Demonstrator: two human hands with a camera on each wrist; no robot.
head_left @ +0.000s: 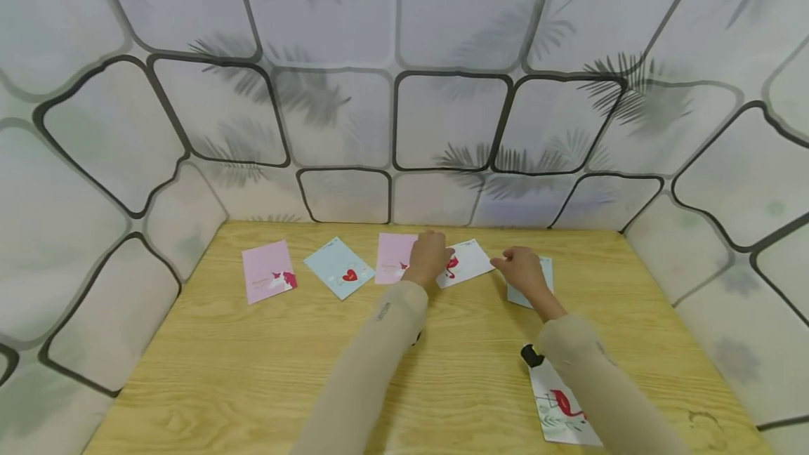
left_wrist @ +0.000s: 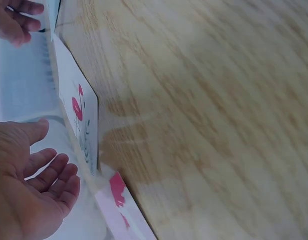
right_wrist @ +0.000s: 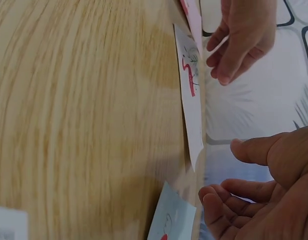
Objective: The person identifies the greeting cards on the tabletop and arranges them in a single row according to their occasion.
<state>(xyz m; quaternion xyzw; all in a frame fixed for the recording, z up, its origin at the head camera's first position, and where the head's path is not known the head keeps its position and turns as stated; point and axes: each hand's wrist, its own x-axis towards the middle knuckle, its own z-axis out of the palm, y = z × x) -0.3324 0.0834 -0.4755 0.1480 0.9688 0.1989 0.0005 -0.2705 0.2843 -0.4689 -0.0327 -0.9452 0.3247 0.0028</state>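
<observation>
A white card with a red flamingo (head_left: 469, 265) lies near the back of the table, between my two hands. Beside its left end is my left hand (head_left: 428, 258), fingers loosely bent and holding nothing; it covers part of a pink card (head_left: 388, 257). My right hand (head_left: 523, 271) hovers by the white card's right end, thumb and fingers apart in the right wrist view, with nothing in its grasp. Partly hidden behind that hand is a light blue card (head_left: 518, 297). Both wrist views show the hands raised off the cards.
Farther left lie another pink card (head_left: 268, 272) and a light blue card with a red heart (head_left: 338, 269). A second flamingo card (head_left: 556, 409) sits at the front right, partly under my right sleeve (head_left: 588, 357). Patterned walls (head_left: 442, 125) enclose the wooden table (head_left: 253, 371) behind and at the sides.
</observation>
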